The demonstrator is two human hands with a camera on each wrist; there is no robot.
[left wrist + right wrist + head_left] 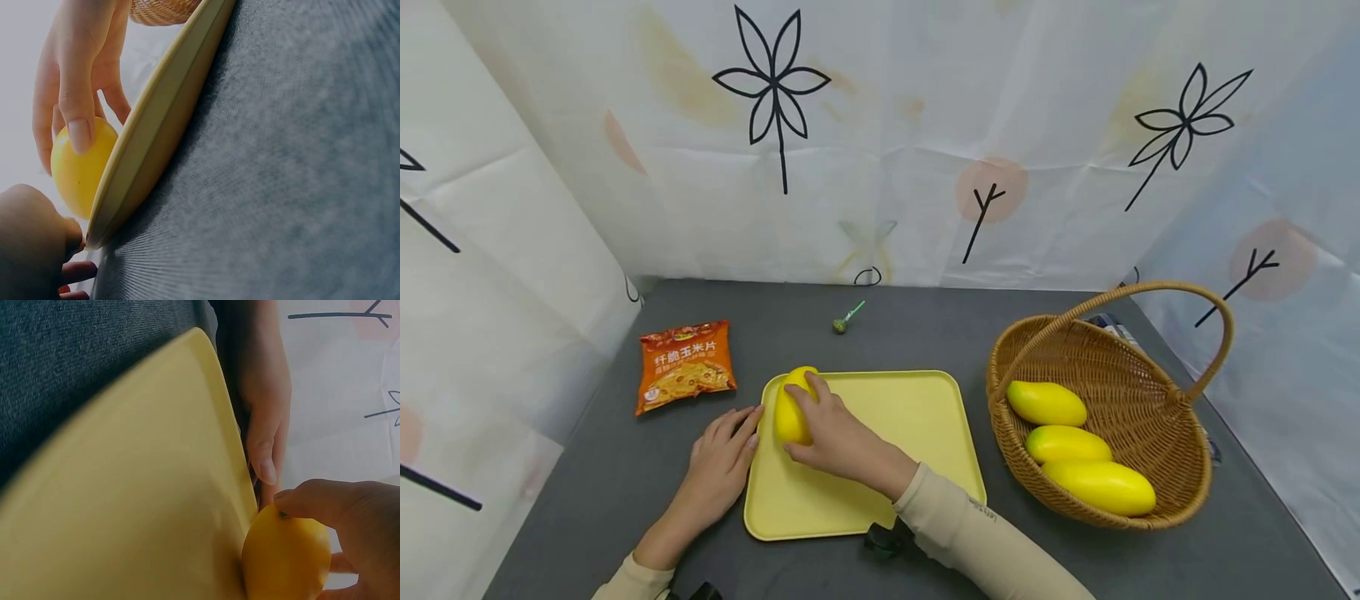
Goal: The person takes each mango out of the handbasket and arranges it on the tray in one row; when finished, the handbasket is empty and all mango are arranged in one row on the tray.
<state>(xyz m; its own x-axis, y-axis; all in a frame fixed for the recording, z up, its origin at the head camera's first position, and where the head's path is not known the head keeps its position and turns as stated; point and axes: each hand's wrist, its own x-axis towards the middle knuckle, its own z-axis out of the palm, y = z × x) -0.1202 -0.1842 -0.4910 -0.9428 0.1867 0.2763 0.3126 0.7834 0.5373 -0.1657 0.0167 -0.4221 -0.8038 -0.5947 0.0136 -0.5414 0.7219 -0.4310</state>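
A yellow mango point(792, 410) lies lengthwise along the left side of a pale yellow tray point(895, 433). My right hand point(842, 437) grips it from above, thumb near one end and fingers over the far side. In the right wrist view the thumb presses beside the stem mark of the mango point(286, 556). My left hand point(718, 462) rests at the tray's left edge, fingers extended and fingertips right at the rim. The left wrist view shows the tray point(156, 119) edge-on, with the mango point(81, 169) just inside its rim.
On the right stands a wicker basket point(1180, 467) with a tall handle, holding three more mangoes point(1067, 444). An orange snack bag point(687, 367) lies left of the tray. Behind the tray is a small lollipop point(841, 325). Patterned cloth point(880, 150) walls surround the grey table point(925, 333).
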